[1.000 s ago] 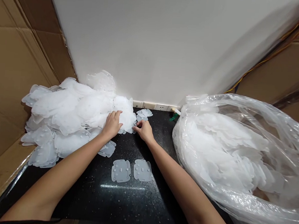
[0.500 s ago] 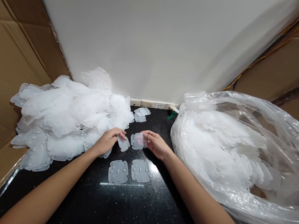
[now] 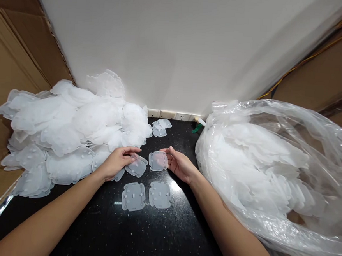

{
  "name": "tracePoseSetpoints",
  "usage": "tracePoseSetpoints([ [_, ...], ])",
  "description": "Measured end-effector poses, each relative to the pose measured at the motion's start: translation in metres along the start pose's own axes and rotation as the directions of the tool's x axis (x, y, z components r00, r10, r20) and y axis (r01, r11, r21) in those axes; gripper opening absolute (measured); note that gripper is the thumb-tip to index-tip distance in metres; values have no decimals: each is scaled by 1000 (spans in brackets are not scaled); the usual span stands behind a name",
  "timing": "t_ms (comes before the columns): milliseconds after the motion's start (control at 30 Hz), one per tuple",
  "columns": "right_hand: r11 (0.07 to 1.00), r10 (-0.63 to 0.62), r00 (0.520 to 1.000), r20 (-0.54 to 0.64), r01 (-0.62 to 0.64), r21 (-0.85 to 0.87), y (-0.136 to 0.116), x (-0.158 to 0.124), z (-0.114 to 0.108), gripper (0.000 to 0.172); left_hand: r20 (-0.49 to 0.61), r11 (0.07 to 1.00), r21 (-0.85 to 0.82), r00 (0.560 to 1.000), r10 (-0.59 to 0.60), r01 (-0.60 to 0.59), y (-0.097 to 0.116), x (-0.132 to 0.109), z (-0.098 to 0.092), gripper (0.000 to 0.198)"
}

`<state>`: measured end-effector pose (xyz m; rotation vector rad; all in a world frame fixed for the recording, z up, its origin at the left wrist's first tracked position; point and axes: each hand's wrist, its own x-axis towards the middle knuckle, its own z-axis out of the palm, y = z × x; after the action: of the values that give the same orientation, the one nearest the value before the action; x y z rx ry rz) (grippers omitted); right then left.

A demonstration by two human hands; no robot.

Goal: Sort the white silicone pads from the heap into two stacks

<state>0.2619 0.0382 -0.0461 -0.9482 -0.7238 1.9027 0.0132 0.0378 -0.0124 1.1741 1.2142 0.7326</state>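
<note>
My left hand (image 3: 116, 162) pinches a translucent plastic piece (image 3: 137, 167) by its edge, low over the black table (image 3: 140, 235). My right hand (image 3: 179, 163) holds a second translucent piece (image 3: 158, 160) between thumb and fingers, just right of the first. Two more such pieces lie flat side by side on the table, one on the left (image 3: 133, 196) and one on the right (image 3: 160, 194), directly below my hands. A big heap of the same white pieces (image 3: 68, 124) rises just left of my left hand.
A large clear plastic bag (image 3: 275, 178) full of the same pieces fills the right side. A few loose pieces (image 3: 161, 126) lie by the white wall (image 3: 176, 46). Cardboard (image 3: 11, 70) lines the left and right sides. A small green item (image 3: 196, 128) sits near the bag.
Both hands drew back from the heap toward me, each now holding one piece. The pieces have come lower, close to the table above the two laid-out ones.
</note>
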Motion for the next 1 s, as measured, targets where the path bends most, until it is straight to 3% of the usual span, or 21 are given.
tracePoseSetpoints([
  [300,1000,10,1000,-17,-10,2,0,-1,0,32,-74,998,-8,995,-59,59,7,-1,-1,28],
  [500,1000,13,1000,-13,-13,7,0,-2,0,31,25,970,-201,990,-136,138,11,-2,-3,18],
  [1000,999,-8,1000,4,8,-40,1,-2,0,32,74,963,-238,991,-113,128,12,-6,-5,34],
])
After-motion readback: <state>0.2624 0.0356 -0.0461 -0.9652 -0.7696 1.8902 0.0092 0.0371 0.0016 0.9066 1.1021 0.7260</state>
